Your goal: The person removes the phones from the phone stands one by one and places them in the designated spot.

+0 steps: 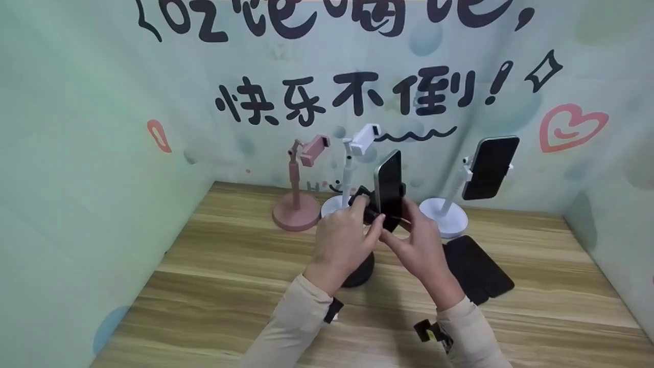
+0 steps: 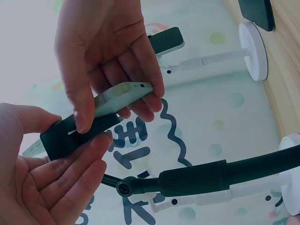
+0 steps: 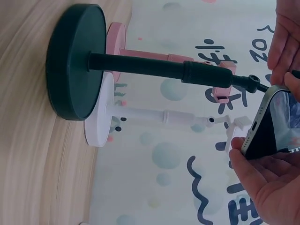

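A pink stand (image 1: 294, 177) stands beside a white stand (image 1: 347, 176).

Black-screened phone (image 1: 389, 184), black stand (image 3: 154, 67), pink stand (image 1: 295, 179), brown-streaked table (image 1: 219, 271)

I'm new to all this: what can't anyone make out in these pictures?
Head view: the dark stand's base, partly hidden by the left hand.
Head view: the top line of writing, cut off by the upper edge.
Head view: the flat dark things, partly covered by the right forearm.
Right wrist view: the held phone, cut off by the right edge.
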A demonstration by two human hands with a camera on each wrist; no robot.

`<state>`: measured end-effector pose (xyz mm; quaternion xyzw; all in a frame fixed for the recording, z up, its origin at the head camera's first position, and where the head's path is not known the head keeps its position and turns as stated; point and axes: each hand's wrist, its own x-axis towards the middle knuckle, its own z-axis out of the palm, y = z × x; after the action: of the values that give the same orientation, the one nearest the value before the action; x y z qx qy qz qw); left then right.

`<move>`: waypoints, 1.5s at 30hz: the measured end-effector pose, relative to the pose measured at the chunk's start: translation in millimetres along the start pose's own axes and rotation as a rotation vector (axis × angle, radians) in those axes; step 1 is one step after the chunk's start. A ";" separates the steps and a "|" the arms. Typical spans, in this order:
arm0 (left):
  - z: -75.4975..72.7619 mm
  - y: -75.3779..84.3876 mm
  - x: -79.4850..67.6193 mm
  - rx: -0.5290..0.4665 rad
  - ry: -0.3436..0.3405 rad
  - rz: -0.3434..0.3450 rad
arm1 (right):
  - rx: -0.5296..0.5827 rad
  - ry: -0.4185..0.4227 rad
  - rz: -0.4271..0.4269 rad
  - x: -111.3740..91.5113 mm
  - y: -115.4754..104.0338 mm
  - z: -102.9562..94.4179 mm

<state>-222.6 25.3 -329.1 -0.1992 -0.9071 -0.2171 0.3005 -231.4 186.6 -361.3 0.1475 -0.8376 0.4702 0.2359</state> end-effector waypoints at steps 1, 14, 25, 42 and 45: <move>0.0 -0.4 0.1 -0.003 0.000 -0.001 | 0.003 -0.005 0.003 -0.1 -0.4 0.8; 6.6 -6.2 -0.6 -0.187 -0.007 -0.035 | 0.098 -0.073 0.084 0.0 -1.9 -5.7; 6.1 -11.1 -3.4 -0.240 -0.109 -0.059 | 0.235 -0.149 0.195 -10.3 2.6 -9.6; 11.2 -42.4 -4.3 -0.327 -0.008 -0.146 | 0.188 -0.178 0.233 -19.1 4.7 -18.1; 20.4 -52.4 -6.2 -0.392 -0.035 -0.194 | 0.182 -0.168 0.246 -21.0 4.3 -20.0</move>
<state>-253.2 -9.0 -362.3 -0.1695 -0.8675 -0.4139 0.2180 -210.5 206.5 -366.7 0.1033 -0.8199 0.5556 0.0914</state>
